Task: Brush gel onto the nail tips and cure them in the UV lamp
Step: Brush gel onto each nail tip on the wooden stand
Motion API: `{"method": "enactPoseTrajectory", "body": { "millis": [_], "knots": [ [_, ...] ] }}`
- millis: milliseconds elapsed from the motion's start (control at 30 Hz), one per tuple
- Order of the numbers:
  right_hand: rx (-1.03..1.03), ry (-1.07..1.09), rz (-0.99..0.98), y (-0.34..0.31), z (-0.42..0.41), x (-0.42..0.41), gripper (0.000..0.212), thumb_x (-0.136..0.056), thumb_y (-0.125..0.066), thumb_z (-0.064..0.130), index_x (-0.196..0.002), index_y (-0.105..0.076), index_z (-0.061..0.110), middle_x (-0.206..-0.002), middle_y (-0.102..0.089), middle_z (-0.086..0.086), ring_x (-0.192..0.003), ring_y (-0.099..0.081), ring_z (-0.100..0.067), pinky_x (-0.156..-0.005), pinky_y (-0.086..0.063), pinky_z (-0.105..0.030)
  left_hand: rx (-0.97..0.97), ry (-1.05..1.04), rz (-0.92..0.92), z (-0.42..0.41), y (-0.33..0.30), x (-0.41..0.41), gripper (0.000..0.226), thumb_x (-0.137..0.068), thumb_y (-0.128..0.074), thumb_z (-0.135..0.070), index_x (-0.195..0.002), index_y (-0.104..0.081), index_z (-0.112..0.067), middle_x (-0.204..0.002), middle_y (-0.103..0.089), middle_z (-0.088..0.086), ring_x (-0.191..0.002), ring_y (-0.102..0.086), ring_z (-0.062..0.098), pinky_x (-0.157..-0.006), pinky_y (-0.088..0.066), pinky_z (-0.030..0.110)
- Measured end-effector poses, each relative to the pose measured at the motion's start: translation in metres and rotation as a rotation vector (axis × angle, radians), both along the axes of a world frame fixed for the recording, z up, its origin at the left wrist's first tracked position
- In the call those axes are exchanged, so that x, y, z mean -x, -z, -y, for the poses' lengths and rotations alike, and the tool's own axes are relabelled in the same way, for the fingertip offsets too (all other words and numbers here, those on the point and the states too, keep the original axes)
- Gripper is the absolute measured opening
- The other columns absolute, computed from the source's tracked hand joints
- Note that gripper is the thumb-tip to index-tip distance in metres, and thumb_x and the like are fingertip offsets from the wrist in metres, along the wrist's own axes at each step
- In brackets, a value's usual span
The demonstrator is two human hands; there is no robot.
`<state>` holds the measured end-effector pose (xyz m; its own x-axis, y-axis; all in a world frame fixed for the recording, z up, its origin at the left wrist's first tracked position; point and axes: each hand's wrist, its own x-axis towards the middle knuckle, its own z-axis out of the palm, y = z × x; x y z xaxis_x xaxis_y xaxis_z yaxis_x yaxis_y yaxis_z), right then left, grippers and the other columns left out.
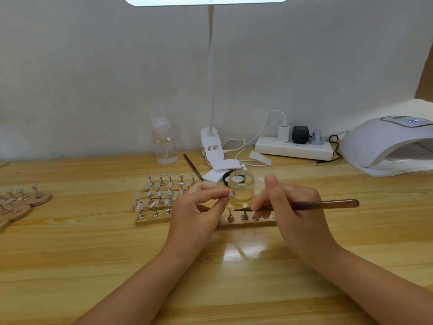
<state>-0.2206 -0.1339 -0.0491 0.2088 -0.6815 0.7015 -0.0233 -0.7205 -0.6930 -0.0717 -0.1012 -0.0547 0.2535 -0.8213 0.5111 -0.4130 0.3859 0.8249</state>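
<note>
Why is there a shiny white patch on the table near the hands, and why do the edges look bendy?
In the head view, the shiny patch on the wooden table is glare from the bright desk lamp overhead, mirrored in the glossy wood between the left hand and right hand; the wide-angle lens curves the table's edge and stretches the UV lamp at the side.

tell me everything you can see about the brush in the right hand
The brush is slim, with a dark brown, wood-like handle that widens to a rounded end on the right. It lies nearly level above the table, its fine dark tip pointing left over the wooden strip of nail stands. The right hand grips it near the front, pen-style.
</note>
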Motion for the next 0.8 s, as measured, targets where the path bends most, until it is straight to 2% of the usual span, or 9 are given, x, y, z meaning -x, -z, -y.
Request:
{"method": "enactPoseTrajectory", "body": {
  "millis": [67, 167, 300, 400, 433, 533, 567, 667, 800],
  "knots": [
    [0.091, 0.036, -0.012, -0.0004, 0.0004, 0.0002, 0.043, -0.089, -0.039, 0.033, -0.059, -0.064, 0.016, -0.051, -0.061, 0.003, -0.052, -0.059, -0.003, -0.051, -0.045, -0.014, 0.000, -0.001, 0.007, 0.0000, 0.0002, 0.0001, 0.033, -0.076, -0.068, -0.004, -0.075, -0.068, -0.037, -0.082, -0.066, -0.009, -0.076, -0.060, -0.003, -0.060, -0.050, 0.019],
    [0.223, 0.095, -0.085, -0.0022, 0.0024, -0.0004, 0.040, -0.091, -0.039, 0.025, -0.068, -0.068, 0.009, -0.064, -0.061, 0.013, -0.062, -0.058, 0.006, -0.058, -0.044, -0.008, 0.007, -0.009, 0.025, -0.0003, 0.0006, -0.0002, 0.035, -0.076, -0.069, -0.003, -0.075, -0.067, -0.038, -0.081, -0.065, -0.010, -0.076, -0.060, -0.002, -0.060, -0.050, 0.020],
    [0.221, 0.105, -0.081, 0.0011, 0.0026, 0.0008, 0.046, -0.091, -0.039, 0.027, -0.061, -0.067, 0.008, -0.054, -0.063, 0.003, -0.052, -0.059, -0.006, -0.051, -0.049, -0.028, 0.001, -0.013, 0.030, -0.0004, 0.0003, 0.0004, 0.037, -0.076, -0.069, -0.003, -0.074, -0.067, -0.040, -0.080, -0.065, -0.011, -0.076, -0.060, -0.001, -0.060, -0.051, 0.022],
    [0.287, 0.128, -0.087, -0.0009, 0.0025, -0.0003, 0.041, -0.092, -0.039, 0.023, -0.066, -0.068, 0.008, -0.062, -0.063, 0.007, -0.060, -0.060, -0.004, -0.057, -0.048, -0.018, 0.001, -0.014, 0.028, -0.0001, -0.0001, 0.0004, 0.037, -0.076, -0.069, -0.003, -0.075, -0.067, -0.040, -0.080, -0.065, -0.010, -0.075, -0.060, -0.001, -0.060, -0.051, 0.022],
    [0.292, 0.131, -0.101, -0.0010, 0.0027, -0.0007, 0.040, -0.092, -0.039, 0.023, -0.068, -0.068, 0.008, -0.065, -0.063, 0.008, -0.062, -0.060, -0.003, -0.059, -0.048, -0.017, 0.002, -0.012, 0.030, -0.0004, -0.0002, 0.0003, 0.036, -0.076, -0.069, -0.003, -0.075, -0.067, -0.039, -0.081, -0.065, -0.010, -0.075, -0.060, -0.001, -0.060, -0.051, 0.021],
    [0.240, 0.111, -0.095, 0.0017, 0.0031, 0.0003, 0.045, -0.093, -0.039, 0.029, -0.064, -0.067, 0.008, -0.058, -0.065, 0.002, -0.055, -0.060, -0.007, -0.054, -0.050, -0.031, -0.007, -0.007, 0.029, -0.0012, -0.0005, 0.0005, 0.034, -0.077, -0.068, -0.004, -0.076, -0.067, -0.038, -0.081, -0.065, -0.010, -0.076, -0.060, -0.001, -0.061, -0.051, 0.022],
    [0.233, 0.106, -0.079, 0.0018, 0.0030, 0.0009, 0.048, -0.093, -0.038, 0.031, -0.064, -0.067, 0.008, -0.056, -0.064, 0.001, -0.054, -0.060, -0.008, -0.053, -0.050, -0.032, -0.010, -0.010, 0.030, -0.0012, -0.0005, 0.0006, 0.034, -0.077, -0.068, -0.004, -0.076, -0.067, -0.039, -0.081, -0.065, -0.010, -0.076, -0.059, -0.001, -0.061, -0.050, 0.021],
    [0.283, 0.127, -0.080, -0.0004, 0.0022, 0.0003, 0.043, -0.093, -0.038, 0.026, -0.068, -0.068, 0.007, -0.063, -0.065, 0.004, -0.061, -0.061, -0.005, -0.057, -0.050, -0.019, -0.006, -0.012, 0.023, -0.0007, -0.0005, 0.0005, 0.035, -0.077, -0.068, -0.004, -0.075, -0.067, -0.039, -0.081, -0.065, -0.010, -0.075, -0.059, -0.001, -0.059, -0.049, 0.018],
    [0.202, 0.097, -0.080, 0.0017, 0.0022, 0.0002, 0.046, -0.092, -0.038, 0.030, -0.063, -0.067, 0.009, -0.056, -0.063, 0.004, -0.053, -0.060, -0.005, -0.053, -0.049, -0.026, -0.011, -0.009, 0.020, -0.0011, -0.0006, 0.0007, 0.034, -0.077, -0.068, -0.005, -0.076, -0.067, -0.038, -0.081, -0.065, -0.010, -0.076, -0.059, -0.001, -0.059, -0.048, 0.018]
  ]
}}
